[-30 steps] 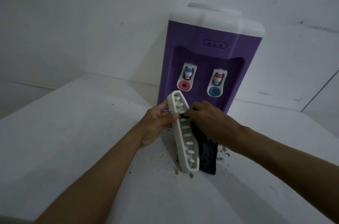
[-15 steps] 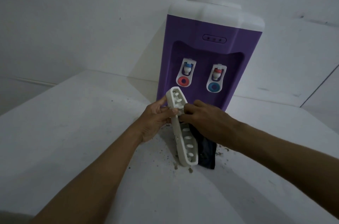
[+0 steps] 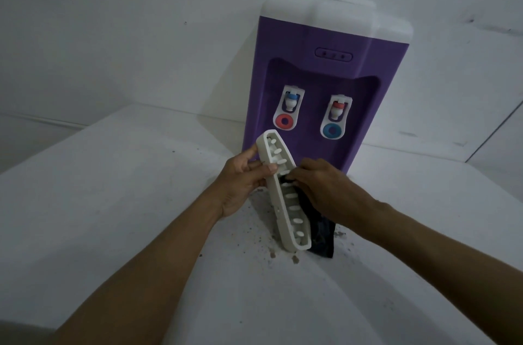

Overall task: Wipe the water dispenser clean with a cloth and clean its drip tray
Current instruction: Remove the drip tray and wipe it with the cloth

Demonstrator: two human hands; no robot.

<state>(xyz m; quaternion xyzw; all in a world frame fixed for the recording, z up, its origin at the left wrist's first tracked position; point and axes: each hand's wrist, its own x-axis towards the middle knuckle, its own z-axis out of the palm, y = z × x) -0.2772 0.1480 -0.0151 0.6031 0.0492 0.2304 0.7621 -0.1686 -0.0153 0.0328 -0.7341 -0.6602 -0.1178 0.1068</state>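
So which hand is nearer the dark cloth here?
Right. The right hand grips the dark cloth against the drip tray. The left hand holds the drip tray near its upper end from the opposite side, apart from the dark cloth.

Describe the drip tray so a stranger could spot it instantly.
Find the purple water dispenser. In front of it, the left hand grips a long tray, stood nearly on end. It is the only white, slotted piece; the cloth beside it is dark.
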